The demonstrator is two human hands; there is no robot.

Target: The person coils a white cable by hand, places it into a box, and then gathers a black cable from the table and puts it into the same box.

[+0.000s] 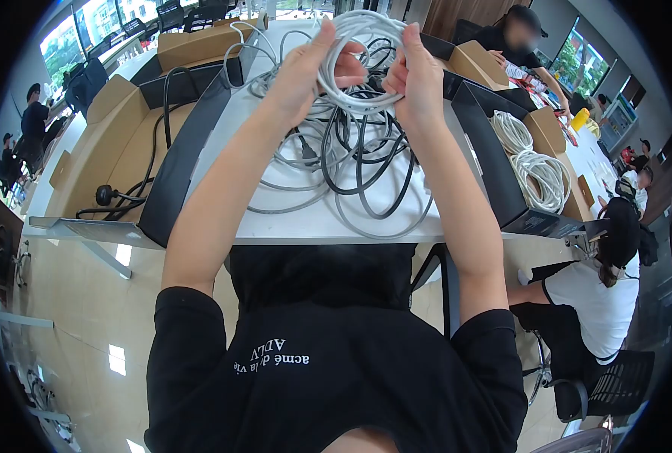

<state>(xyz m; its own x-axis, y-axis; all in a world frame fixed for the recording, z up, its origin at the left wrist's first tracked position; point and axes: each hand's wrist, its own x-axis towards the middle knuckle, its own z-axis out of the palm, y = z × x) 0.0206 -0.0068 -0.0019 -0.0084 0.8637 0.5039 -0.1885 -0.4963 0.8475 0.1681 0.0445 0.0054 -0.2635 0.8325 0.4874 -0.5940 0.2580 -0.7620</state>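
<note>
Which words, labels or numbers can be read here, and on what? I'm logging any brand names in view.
"acmé de la vie": on the wearer's black T-shirt, upside down in this view.
"ADLV": on the same T-shirt, beside that line, also upside down.
Held cable coil: no readable text.
Right-hand black box: any printing is too small to read.
Background: nothing legible; too small or blurred.

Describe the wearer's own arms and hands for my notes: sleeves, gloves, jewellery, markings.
Both the left hand and right hand are ungloved, with no ring, watch or bracelet visible. The forearms are uncovered below short, plain black sleeves. These belong to a black T-shirt with white chest lettering including "ADLV".
</note>
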